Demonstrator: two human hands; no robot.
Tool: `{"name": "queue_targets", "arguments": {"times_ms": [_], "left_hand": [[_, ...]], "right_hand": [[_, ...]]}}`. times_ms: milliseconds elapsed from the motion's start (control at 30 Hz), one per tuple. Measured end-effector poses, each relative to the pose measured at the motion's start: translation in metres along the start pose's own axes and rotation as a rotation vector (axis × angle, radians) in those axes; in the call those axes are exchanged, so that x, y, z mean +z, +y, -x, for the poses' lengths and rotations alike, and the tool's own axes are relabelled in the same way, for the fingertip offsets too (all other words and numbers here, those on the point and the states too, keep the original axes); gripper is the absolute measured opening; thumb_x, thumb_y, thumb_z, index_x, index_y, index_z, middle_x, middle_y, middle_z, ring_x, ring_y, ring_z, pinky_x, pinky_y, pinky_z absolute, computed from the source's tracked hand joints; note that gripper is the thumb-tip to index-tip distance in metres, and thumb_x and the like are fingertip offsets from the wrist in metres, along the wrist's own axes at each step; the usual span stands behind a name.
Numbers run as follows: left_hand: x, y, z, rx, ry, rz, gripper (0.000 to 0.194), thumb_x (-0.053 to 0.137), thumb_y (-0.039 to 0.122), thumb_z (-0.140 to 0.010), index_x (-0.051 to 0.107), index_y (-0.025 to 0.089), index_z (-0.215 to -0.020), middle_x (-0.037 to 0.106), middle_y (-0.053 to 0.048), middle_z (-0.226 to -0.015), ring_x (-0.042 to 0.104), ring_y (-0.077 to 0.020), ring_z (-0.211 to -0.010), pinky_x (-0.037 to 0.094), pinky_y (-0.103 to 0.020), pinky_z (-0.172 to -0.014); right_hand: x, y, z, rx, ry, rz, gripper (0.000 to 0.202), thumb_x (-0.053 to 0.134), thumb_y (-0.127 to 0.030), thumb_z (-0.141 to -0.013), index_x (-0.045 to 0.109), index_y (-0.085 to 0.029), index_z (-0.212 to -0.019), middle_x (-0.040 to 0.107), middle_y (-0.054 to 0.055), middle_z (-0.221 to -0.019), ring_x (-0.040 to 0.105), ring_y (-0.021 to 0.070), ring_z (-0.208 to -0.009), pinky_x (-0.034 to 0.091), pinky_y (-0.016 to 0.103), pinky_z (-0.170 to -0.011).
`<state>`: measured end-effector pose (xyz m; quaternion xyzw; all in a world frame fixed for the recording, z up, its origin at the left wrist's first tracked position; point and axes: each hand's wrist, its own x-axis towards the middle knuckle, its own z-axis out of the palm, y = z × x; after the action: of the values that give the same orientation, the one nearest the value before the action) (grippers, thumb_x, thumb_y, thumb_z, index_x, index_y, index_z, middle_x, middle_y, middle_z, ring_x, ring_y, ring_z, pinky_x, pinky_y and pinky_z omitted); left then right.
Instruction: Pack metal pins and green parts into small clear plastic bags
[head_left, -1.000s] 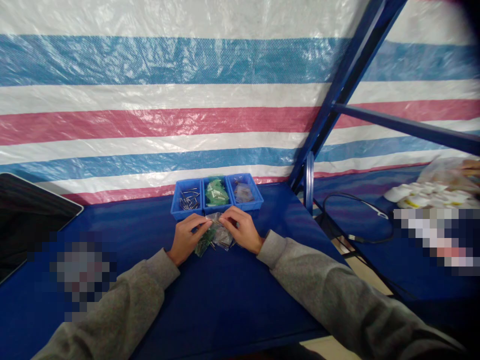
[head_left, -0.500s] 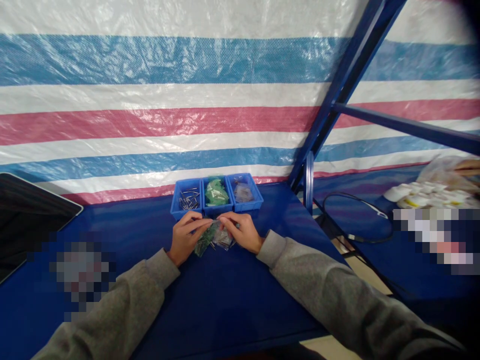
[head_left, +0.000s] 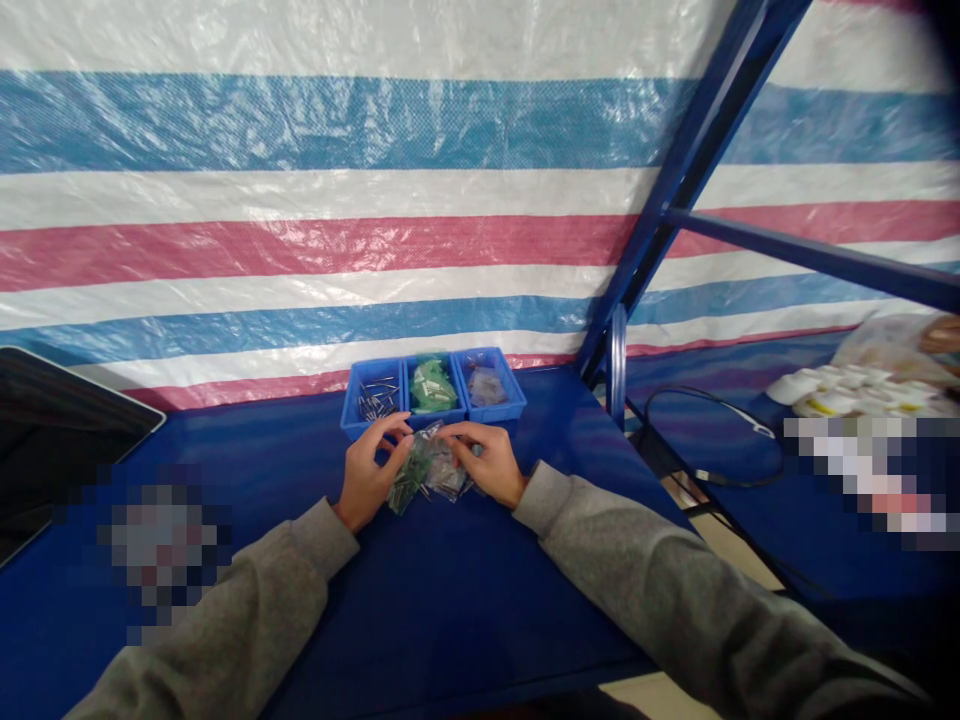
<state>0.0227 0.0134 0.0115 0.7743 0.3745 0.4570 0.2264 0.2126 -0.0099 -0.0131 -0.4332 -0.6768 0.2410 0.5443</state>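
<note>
My left hand [head_left: 369, 474] is beside a pile of green packets [head_left: 409, 480] on the blue table, its thumb and fingers apart with nothing visible between them. On the right, my right hand [head_left: 487, 460] has its fingertips pinched at the edge of a clear plastic bag [head_left: 430, 437]. Clear packets [head_left: 448, 478] lie under and between the hands. Just behind are three joined blue bins: the left bin [head_left: 349, 405] holds metal pins, the middle one green packets [head_left: 433, 384], the right one clear packets [head_left: 486, 387].
A dark screen [head_left: 67, 440] stands at the left, near a blurred patch [head_left: 161, 540]. Blue metal posts [head_left: 616, 370] rise at the right. Beyond them are a black cable [head_left: 739, 483], white rolls [head_left: 847, 390] and part of another person's hand [head_left: 941, 335].
My left fingers have come apart and moved off the clear plastic between the hands. More of that plastic shows. The other person's hand at the far right has shifted.
</note>
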Motion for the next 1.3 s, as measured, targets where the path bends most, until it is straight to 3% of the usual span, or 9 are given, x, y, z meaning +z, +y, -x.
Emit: {"name": "queue_targets", "arguments": {"times_ms": [200, 333, 500, 667, 767, 1100, 1300], "left_hand": [[-0.0006, -0.0039, -0.0005, 0.017, -0.095, -0.041, 0.02, 0.051, 0.029, -0.085, 0.065, 0.017, -0.092, 0.066, -0.005, -0.086, 0.059, -0.0148, -0.076, 0.048, -0.026, -0.069], [0.0012, -0.0048, -0.0006, 0.058, -0.067, -0.073, 0.016, 0.055, 0.028, -0.083, 0.067, 0.017, -0.087, 0.065, -0.004, -0.082, 0.058, -0.0138, -0.073, 0.048, -0.026, -0.068], [0.0006, -0.0026, -0.0003, 0.119, -0.044, -0.077, 0.018, 0.053, 0.03, -0.084, 0.066, 0.017, -0.084, 0.064, -0.005, -0.083, 0.058, -0.0141, -0.074, 0.047, -0.027, -0.069], [0.0, -0.0014, 0.0003, 0.118, -0.046, -0.082, 0.019, 0.053, 0.03, -0.084, 0.066, 0.016, -0.085, 0.064, -0.005, -0.081, 0.057, -0.0136, -0.073, 0.047, -0.026, -0.068], [0.0001, -0.0027, 0.0011, 0.113, -0.04, -0.091, 0.017, 0.054, 0.028, -0.084, 0.066, 0.017, -0.085, 0.064, -0.004, -0.079, 0.057, -0.0131, -0.071, 0.047, -0.026, -0.067], [-0.0004, 0.0007, -0.0005, 0.071, -0.137, -0.071, 0.016, 0.056, 0.03, -0.082, 0.065, 0.017, -0.085, 0.064, -0.005, -0.08, 0.058, -0.0141, -0.071, 0.047, -0.025, -0.066], [-0.0001, 0.0016, -0.0012, 0.06, -0.103, -0.047, 0.015, 0.057, 0.027, -0.082, 0.065, 0.016, -0.087, 0.064, -0.005, -0.086, 0.058, -0.0143, -0.076, 0.048, -0.025, -0.069]], "right_hand": [[-0.001, -0.001, -0.0004, -0.013, -0.003, -0.032, 0.023, 0.049, -0.027, -0.087, 0.067, -0.021, -0.098, 0.069, 0.002, -0.078, 0.061, 0.0124, -0.056, 0.051, 0.025, -0.061], [-0.0003, -0.001, 0.0001, -0.022, -0.028, -0.048, 0.021, 0.049, -0.026, -0.087, 0.066, -0.021, -0.099, 0.069, 0.002, -0.085, 0.061, 0.0114, -0.057, 0.051, 0.025, -0.063], [0.0, -0.0006, -0.0005, -0.003, 0.017, -0.035, 0.028, 0.054, -0.029, -0.085, 0.055, -0.02, -0.111, 0.066, 0.003, -0.089, 0.055, 0.0092, -0.053, 0.047, 0.022, -0.055], [-0.0015, -0.0018, -0.0031, -0.092, -0.023, 0.036, 0.017, 0.055, -0.031, -0.085, 0.064, -0.019, -0.093, 0.063, 0.005, -0.087, 0.057, 0.0137, -0.069, 0.047, 0.025, -0.062], [-0.0014, -0.0021, -0.0039, -0.122, -0.058, 0.045, 0.016, 0.055, -0.03, -0.085, 0.065, -0.019, -0.093, 0.062, 0.006, -0.089, 0.057, 0.0151, -0.077, 0.047, 0.026, -0.067], [-0.0009, -0.002, -0.0039, -0.086, -0.011, 0.089, 0.018, 0.052, -0.032, -0.087, 0.062, -0.018, -0.083, 0.058, 0.002, -0.074, 0.051, 0.0126, -0.063, 0.042, 0.024, -0.059], [-0.0015, -0.0032, -0.0039, -0.097, -0.015, 0.088, 0.02, 0.05, -0.034, -0.087, 0.062, -0.018, -0.084, 0.058, 0.003, -0.075, 0.05, 0.0125, -0.062, 0.041, 0.024, -0.058]]}}
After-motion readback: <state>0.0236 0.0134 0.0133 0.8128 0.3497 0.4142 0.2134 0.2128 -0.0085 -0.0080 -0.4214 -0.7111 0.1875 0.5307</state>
